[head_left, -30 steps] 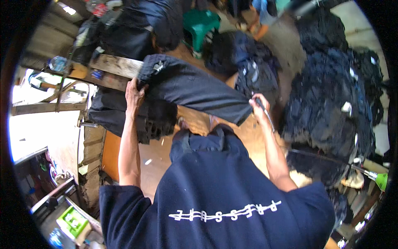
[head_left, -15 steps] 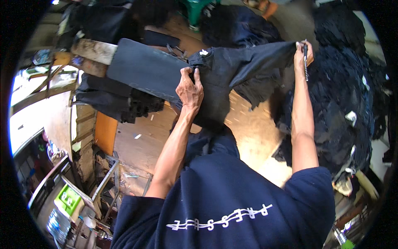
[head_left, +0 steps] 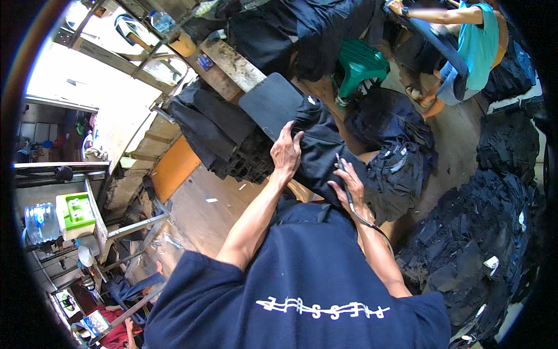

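Observation:
A black garment, which looks like a pair of trousers, is pulled partly over a dark padded board in front of me. My left hand rests on the cloth beside the board's edge, its fingers stretched out and its thumb apart. In my right hand is a slim pen-like tool with a dark cord running back along the forearm. The tool's pointed tip sticks out past my fingers over the cloth. Those fingers also lie against the garment, whose lower part is hidden by my body.
Dark cloth hangs left of the board. Beyond it stands a green plastic stool, near another bundle of dark garments. A large black cloth heap covers the right side. A person in a teal top is at the upper right.
My right hand has come in from the far right, and the garment leg it held stretched out is now lowered and gathered. My left hand's grip has loosened. The view has turned.

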Available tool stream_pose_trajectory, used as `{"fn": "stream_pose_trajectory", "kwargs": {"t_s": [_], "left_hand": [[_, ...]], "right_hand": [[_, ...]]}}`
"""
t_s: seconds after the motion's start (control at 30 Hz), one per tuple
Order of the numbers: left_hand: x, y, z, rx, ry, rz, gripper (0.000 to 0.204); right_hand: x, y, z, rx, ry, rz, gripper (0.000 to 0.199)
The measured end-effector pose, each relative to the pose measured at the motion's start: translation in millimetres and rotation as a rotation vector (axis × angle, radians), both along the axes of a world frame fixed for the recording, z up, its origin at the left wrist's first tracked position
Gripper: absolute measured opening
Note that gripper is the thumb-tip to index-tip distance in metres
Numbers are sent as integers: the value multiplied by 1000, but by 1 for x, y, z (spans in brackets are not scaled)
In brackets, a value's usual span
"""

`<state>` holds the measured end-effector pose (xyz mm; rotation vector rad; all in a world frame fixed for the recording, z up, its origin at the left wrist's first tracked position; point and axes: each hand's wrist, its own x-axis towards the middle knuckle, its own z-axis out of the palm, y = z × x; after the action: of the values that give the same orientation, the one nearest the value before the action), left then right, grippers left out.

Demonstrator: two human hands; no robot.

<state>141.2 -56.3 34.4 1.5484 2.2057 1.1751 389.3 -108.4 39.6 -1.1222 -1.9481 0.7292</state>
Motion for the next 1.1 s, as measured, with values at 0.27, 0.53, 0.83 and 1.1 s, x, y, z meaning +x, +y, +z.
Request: {"fn": "stream_pose_trajectory", "kwargs": {"t_s": [0.27,0.53,0.83,1.1], "left_hand": [[-138,141,-27,184,372,-405,33],[-251,245,-37,-6,234,-479,50],[-216,87,16,-70,-97,-211,59],[-213,93,24,-362,-76,-215,64]], "right_hand": [[-129,41,-17,101,-44,-104,42],[-192,69,-10,95,-77,-188,49],[-188,71,-12,-59,81,-453,28],[-162,117,-21,-217,366,-447,32]]}}
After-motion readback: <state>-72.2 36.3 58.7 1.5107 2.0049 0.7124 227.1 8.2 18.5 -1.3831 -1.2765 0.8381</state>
